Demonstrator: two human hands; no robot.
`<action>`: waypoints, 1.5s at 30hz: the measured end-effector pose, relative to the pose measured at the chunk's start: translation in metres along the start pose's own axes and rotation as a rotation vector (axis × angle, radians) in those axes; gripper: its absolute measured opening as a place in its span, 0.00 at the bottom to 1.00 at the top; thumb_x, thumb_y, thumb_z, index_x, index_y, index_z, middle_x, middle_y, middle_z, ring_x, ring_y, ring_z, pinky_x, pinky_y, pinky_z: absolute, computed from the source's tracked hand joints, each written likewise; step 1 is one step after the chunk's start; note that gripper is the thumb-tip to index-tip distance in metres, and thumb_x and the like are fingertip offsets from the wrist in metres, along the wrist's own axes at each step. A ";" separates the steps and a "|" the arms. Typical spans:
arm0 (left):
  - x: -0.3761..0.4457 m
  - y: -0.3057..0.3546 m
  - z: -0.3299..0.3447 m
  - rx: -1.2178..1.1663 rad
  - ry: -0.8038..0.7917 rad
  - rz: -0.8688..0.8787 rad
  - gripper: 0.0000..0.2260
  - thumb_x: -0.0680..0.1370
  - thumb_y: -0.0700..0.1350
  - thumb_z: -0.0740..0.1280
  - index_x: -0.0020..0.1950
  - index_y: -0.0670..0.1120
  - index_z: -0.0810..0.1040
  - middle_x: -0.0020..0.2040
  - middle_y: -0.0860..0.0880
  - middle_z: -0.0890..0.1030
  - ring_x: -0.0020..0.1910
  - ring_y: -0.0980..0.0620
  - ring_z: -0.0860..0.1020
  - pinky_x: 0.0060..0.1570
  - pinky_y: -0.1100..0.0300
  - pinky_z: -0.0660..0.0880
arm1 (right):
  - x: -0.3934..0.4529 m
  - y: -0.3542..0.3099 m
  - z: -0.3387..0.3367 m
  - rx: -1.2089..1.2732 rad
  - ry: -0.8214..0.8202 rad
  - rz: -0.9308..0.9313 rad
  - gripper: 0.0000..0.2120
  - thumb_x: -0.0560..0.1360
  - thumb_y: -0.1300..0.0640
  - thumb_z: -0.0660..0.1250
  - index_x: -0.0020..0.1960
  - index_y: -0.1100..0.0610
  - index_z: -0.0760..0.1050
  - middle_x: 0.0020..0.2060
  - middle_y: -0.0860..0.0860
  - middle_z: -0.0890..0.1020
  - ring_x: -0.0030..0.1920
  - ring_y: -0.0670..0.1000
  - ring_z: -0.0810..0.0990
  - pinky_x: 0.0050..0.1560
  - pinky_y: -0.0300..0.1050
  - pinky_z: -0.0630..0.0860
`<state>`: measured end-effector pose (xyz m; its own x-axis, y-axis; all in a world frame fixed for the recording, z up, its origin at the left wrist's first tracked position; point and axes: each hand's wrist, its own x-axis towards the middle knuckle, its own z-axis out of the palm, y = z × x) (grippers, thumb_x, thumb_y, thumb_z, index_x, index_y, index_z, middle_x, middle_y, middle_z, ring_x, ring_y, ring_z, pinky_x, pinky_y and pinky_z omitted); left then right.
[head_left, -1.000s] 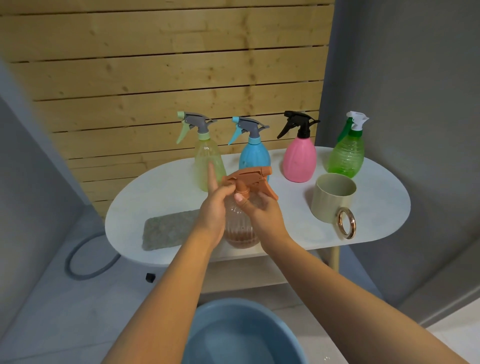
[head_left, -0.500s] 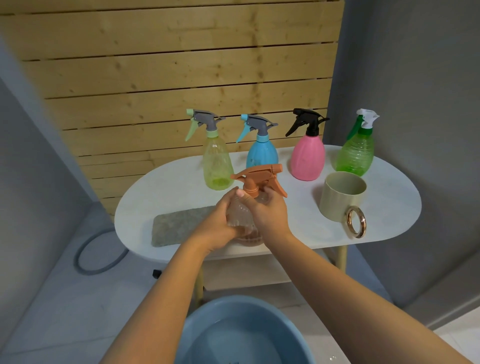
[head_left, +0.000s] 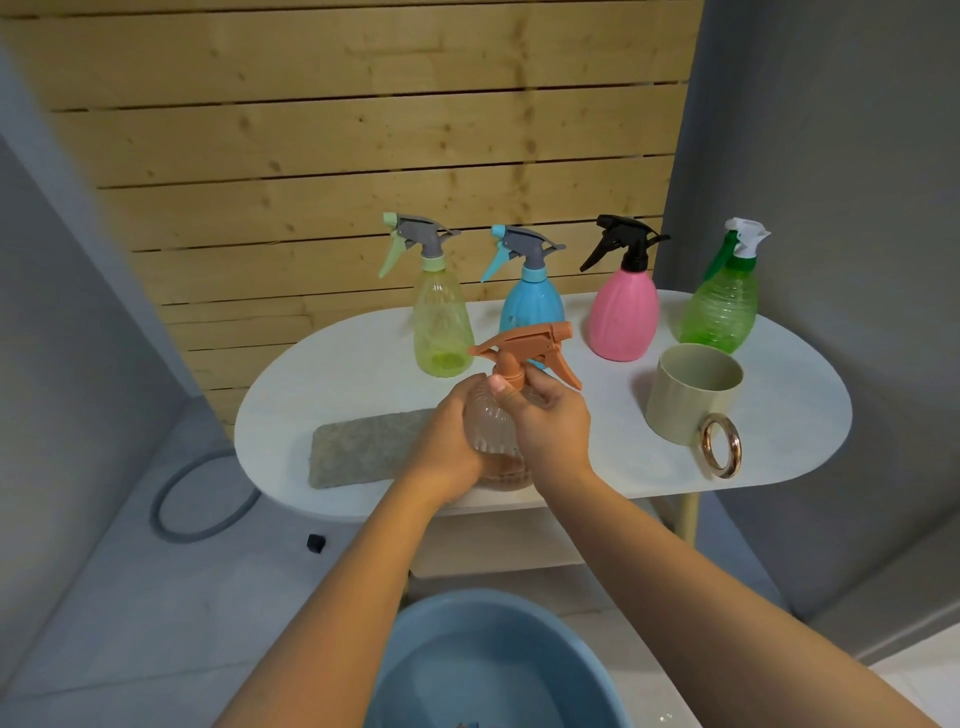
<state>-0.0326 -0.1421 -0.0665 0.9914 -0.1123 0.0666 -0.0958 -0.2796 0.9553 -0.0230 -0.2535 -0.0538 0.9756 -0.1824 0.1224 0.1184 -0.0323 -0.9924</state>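
Orange-capped spray bottle (head_left: 494, 434) sits upright at the near edge of the white table (head_left: 779, 415). The left hand (head_left: 451, 444) wraps its left side. The right hand (head_left: 555, 431) grips its neck and right side. A grey pad (head_left: 363, 452) lies just left, and a mug (head_left: 691, 397) stands to the right.

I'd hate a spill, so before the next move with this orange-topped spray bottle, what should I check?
1. Left hand grips the bottle by its body: ok.
2. Right hand pinches the sprayer top at its collar: ok.
3. Bottle upright: ok.
4. Collar loose on the neck: cannot tell.
5. Mug stands apart from both hands: ok.
6. Basin sits below, in front of the table, to catch drips: ok.
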 end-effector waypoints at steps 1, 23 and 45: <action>0.001 0.000 0.001 -0.021 0.000 -0.004 0.32 0.62 0.31 0.78 0.51 0.62 0.71 0.43 0.68 0.80 0.42 0.71 0.78 0.33 0.73 0.74 | 0.000 0.000 0.000 0.002 0.005 0.008 0.07 0.69 0.51 0.73 0.48 0.47 0.82 0.42 0.46 0.84 0.48 0.48 0.81 0.55 0.50 0.76; 0.010 0.010 -0.077 0.034 0.409 0.006 0.42 0.54 0.52 0.80 0.64 0.60 0.67 0.58 0.59 0.77 0.58 0.57 0.76 0.54 0.58 0.75 | 0.026 -0.020 0.036 0.142 -0.519 0.115 0.20 0.79 0.62 0.57 0.69 0.51 0.69 0.64 0.46 0.75 0.62 0.41 0.74 0.62 0.34 0.70; 0.060 -0.076 -0.189 0.099 0.239 -0.151 0.49 0.67 0.43 0.78 0.77 0.58 0.50 0.69 0.51 0.65 0.65 0.53 0.68 0.63 0.56 0.68 | 0.064 0.038 0.159 -0.003 -0.369 0.233 0.20 0.74 0.62 0.63 0.65 0.54 0.66 0.59 0.53 0.77 0.55 0.52 0.78 0.55 0.45 0.74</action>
<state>0.0512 0.0530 -0.0809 0.9868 0.1618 0.0032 0.0575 -0.3691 0.9276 0.0737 -0.1107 -0.0851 0.9769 0.1783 -0.1175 -0.1131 -0.0345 -0.9930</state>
